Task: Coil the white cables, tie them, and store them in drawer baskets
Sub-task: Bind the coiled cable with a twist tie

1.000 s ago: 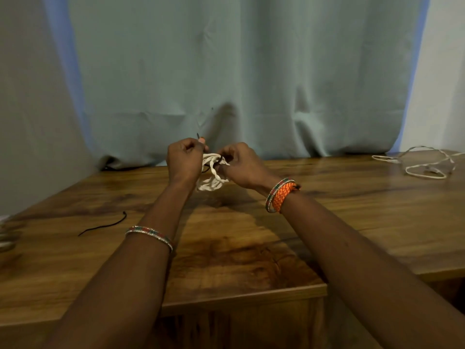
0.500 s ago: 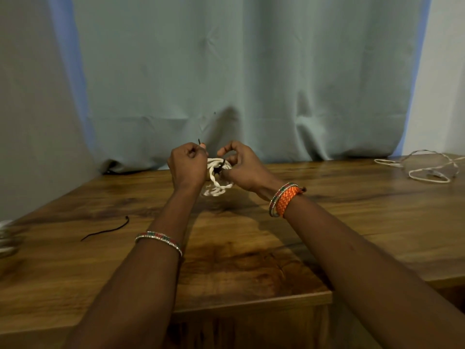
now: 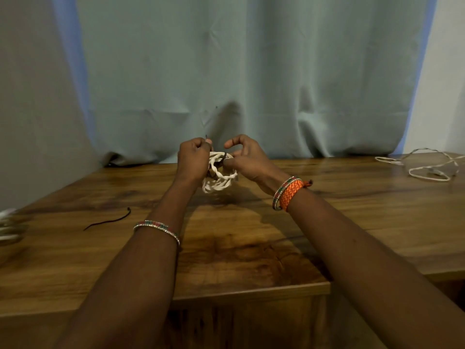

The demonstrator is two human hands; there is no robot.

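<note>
Left hand (image 3: pixel 192 159) pinches the dark tie's (image 3: pixel 221 157) end; right hand (image 3: pixel 247 161) grips the coiled white cable (image 3: pixel 219 177) above the table (image 3: pixel 251 248), forefinger and thumb now lifted compared with a second ago. Looks like re-gripping mid-knot; tie not finished. Second cable (image 3: pixel 422 167) lies uncoiled far right.

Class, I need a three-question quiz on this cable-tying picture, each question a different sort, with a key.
1. True or false: the coiled white cable lies flat on the wooden table.
2. The spare black tie on the table lies nearer which hand? A) left hand B) right hand
3. Fill in: the loose white cable lies at the table's far ____ corner.

Key: 1 false, both hands hold it above the table; 2 A; 3 right.
</note>
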